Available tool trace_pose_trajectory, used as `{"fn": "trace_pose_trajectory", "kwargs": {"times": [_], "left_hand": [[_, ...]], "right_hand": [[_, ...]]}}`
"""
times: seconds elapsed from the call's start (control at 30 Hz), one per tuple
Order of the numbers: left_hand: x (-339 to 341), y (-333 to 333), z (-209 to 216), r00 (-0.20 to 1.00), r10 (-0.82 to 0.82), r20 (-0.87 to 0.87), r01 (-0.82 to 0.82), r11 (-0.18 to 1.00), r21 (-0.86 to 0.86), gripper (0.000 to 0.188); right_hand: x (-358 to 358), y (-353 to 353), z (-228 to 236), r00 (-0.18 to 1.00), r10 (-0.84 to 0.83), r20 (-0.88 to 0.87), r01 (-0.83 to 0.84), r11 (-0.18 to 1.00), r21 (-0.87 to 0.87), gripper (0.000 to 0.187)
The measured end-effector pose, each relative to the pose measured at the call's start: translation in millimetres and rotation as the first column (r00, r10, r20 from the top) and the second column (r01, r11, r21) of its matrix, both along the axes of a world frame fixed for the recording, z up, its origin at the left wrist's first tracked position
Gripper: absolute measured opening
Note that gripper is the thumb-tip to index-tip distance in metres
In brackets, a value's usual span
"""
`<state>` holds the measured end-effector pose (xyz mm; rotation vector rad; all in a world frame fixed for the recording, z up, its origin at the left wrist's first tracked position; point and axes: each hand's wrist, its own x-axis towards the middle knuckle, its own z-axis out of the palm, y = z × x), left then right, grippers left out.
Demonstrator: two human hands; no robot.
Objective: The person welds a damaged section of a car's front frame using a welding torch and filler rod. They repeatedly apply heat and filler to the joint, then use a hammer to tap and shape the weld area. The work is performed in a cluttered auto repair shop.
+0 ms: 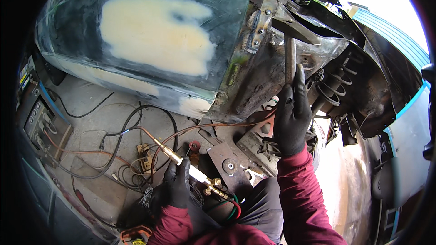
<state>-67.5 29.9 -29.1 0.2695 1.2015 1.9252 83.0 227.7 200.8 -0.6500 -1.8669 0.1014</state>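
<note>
My right hand (293,113), in a black glove, is raised at the car's bare metal wheel well. It grips the wooden handle of a hammer (289,56), with one finger stretched along the handle. The hammer's dark head lies against or just in front of the rusty metal panel (263,81); I cannot tell whether they touch. Lower down, my gloved left hand (176,183) is closed around a gas torch (196,172) with a white handle and brass fittings. Its thin copper tip points up and left, and no flame shows. Red and green hoses (236,208) run from its lower end.
A dark green car door (159,41) with a cream filler patch fills the upper left. A coil spring (336,86) hangs at right. Cables (120,145) loop over the concrete floor near a welding machine (43,127). Metal plates (225,163) lie before my knees.
</note>
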Motion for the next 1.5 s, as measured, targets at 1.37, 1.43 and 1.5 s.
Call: {"fn": "trace_pose_trajectory", "kwargs": {"times": [1.37, 1.43, 1.5], "left_hand": [[15, 7, -7, 0.991, 0.029, -0.130, -0.027, 1.000, 0.015, 0.026], [16, 5, -8, 0.997, -0.015, -0.074, 0.015, 1.000, 0.001, 0.025], [16, 7, -12, 0.998, -0.010, -0.066, 0.010, 1.000, 0.008, 0.025]], "right_hand": [[-30, 35, 26, 0.999, 0.042, -0.014, -0.043, 0.996, -0.083, 0.023], [-28, 37, 28, 0.998, 0.063, -0.012, -0.063, 0.998, 0.004, 0.024], [-28, 39, 30, 0.997, 0.082, -0.008, -0.082, 0.996, -0.031, 0.023]]}}
